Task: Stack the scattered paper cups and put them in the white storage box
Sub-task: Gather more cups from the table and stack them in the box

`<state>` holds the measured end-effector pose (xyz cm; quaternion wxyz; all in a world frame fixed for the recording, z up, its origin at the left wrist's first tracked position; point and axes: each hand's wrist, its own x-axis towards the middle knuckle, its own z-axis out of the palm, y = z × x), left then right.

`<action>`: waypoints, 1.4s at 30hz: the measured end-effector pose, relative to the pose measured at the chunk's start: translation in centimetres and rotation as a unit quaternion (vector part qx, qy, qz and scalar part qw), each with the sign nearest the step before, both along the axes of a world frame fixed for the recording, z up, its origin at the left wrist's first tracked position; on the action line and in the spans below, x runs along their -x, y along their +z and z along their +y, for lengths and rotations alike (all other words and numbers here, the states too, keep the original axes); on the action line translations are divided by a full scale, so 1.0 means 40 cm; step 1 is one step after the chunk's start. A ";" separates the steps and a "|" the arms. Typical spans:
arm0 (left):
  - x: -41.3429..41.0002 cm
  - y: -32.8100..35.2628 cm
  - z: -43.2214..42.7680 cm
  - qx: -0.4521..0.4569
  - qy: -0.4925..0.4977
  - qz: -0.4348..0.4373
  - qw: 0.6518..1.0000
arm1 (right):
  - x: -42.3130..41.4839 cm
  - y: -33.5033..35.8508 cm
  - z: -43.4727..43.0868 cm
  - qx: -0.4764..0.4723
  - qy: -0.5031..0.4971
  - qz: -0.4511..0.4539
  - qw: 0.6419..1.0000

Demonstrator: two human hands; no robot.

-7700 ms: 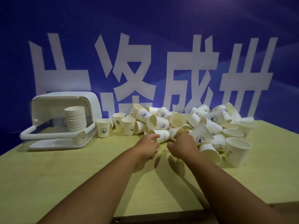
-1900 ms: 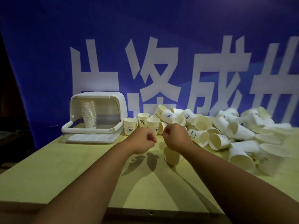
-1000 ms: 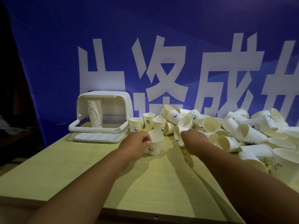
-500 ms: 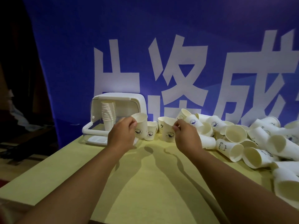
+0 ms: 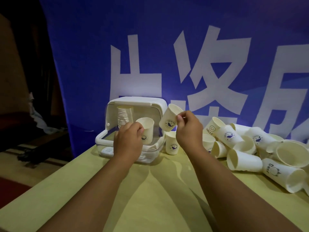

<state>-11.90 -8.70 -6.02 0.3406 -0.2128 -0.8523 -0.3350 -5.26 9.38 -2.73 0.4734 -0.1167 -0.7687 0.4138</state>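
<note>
My left hand [image 5: 128, 142] grips an upright paper cup [image 5: 147, 128] just in front of the white storage box [image 5: 155, 107], whose lid is up. My right hand [image 5: 188, 129] pinches a second paper cup [image 5: 169, 120], lifted and tilted with its mouth up to the right, beside the first one. Inside the box stands a tall stack of cups [image 5: 125, 117]. One cup [image 5: 171, 143] stands upright on the table below my right hand. A heap of scattered cups [image 5: 242, 149] lies to the right.
The yellow table [image 5: 155, 195] ends at a left edge that drops to a dark floor. A blue banner with white characters [image 5: 192, 52] hangs right behind the box and the heap. A large cup [image 5: 291, 152] lies at the far right.
Both hands have risen and moved left toward the box, each with its cup. The right cup now tilts above the table beside the left one. The view has turned left.
</note>
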 end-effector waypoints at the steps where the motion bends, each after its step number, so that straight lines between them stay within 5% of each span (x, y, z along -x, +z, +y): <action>1: 0.007 -0.015 0.003 0.005 0.010 -0.010 1.000 | 0.011 0.000 -0.005 0.001 0.005 0.002 1.000; 6: 0.033 -0.052 0.013 0.038 -0.012 -0.099 0.994 | 0.044 -0.007 -0.027 -0.030 0.033 -0.009 0.999; 17: 0.008 -0.031 -0.013 -0.065 -0.080 -0.150 0.983 | 0.055 -0.032 -0.069 -0.085 0.134 -0.082 0.984; 38: 0.010 -0.046 0.011 -0.085 -0.002 -0.115 0.990 | 0.097 -0.148 -0.094 -0.018 0.072 -0.142 0.987; 42: -0.003 -0.051 0.021 -0.065 -0.005 -0.048 0.997 | 0.083 -0.132 -0.060 -0.004 0.073 -0.136 0.988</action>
